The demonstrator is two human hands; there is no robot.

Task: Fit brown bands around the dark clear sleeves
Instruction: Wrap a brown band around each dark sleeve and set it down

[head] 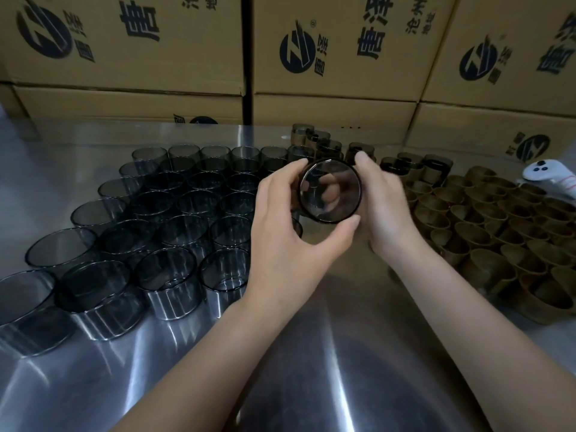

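Stacked cardboard boxes [187, 57] back a shiny metal table [311, 353]. Both hands, left hand [290, 232] and right hand [386, 207], curl their fingers around one dark clear sleeve [330, 191] held above it, between rows of sleeves [162, 219] at left and brown bands [498, 232] at right.

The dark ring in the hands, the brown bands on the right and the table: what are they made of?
Dark ring, held by the left hand and right hand: smoky clear plastic or glass, glossy; fingers show through it.
Brown bands: probably paper or thin card; dull, with no shine.
Table: brushed metal, likely steel; it mirrors things and shows streaky glints.
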